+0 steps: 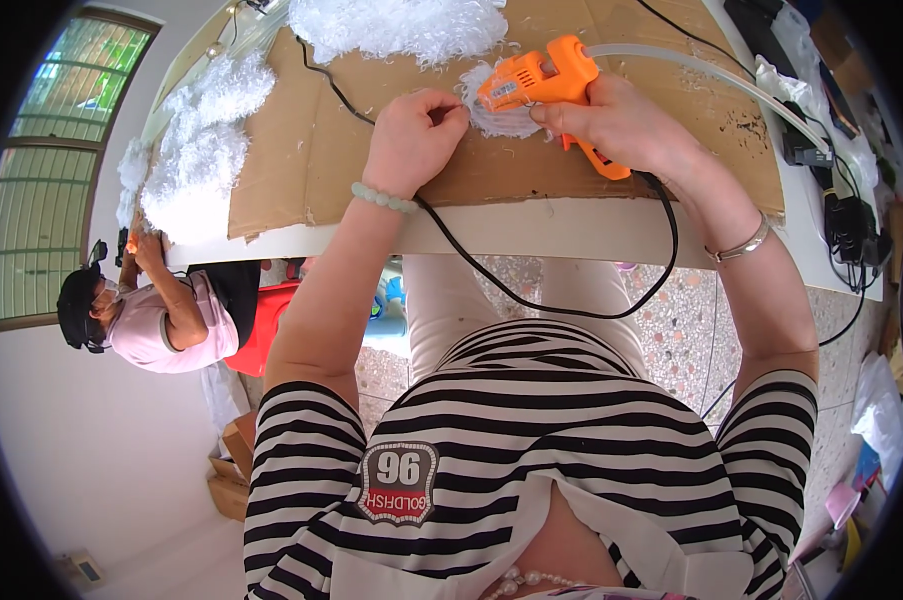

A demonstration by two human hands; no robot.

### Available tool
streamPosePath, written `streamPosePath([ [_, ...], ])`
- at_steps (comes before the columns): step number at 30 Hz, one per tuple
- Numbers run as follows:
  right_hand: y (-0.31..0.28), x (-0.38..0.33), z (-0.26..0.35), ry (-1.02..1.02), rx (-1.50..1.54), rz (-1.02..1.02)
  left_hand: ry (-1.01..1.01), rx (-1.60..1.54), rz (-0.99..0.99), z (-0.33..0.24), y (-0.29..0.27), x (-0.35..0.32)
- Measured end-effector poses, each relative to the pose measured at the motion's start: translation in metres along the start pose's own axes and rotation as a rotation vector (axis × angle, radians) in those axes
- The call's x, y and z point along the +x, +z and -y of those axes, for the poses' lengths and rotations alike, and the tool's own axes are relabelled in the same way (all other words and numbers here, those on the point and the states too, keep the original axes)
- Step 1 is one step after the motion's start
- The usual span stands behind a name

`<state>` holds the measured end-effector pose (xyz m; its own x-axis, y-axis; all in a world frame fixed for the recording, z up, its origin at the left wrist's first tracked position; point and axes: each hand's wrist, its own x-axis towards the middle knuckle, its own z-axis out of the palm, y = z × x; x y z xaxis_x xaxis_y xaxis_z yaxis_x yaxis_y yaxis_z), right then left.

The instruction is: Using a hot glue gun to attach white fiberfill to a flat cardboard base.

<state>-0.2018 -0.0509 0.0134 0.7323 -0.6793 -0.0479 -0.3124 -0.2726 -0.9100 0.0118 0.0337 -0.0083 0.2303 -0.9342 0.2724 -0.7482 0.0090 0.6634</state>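
Note:
My right hand [621,125] grips an orange glue gun [541,78] by its handle, nozzle pointing left at a small white fluffy piece [499,120] lying on a brown cardboard sheet [311,150]. My left hand [416,135] pinches the edge of that fluffy piece with closed fingers. A clear glue stick [711,75] sticks out of the gun's back, and its black cord [531,300] hangs over the table's front edge.
Heaps of white fluffy material [206,150] lie at the left and far middle [401,25] of the white table [531,228]. Black adapters and cables [841,215] sit at the right. Another person [156,315] works at the table's left end.

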Motion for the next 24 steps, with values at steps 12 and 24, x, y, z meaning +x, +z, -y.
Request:
streamPosePath([
  [12,-0.006,-0.007,0.003,0.067,-0.048,0.083,-0.022,-0.003,0.008,0.005,0.000,0.001],
  [24,-0.010,-0.016,-0.001,0.066,-0.043,0.083,-0.028,0.005,0.031,0.002,-0.002,0.001],
])
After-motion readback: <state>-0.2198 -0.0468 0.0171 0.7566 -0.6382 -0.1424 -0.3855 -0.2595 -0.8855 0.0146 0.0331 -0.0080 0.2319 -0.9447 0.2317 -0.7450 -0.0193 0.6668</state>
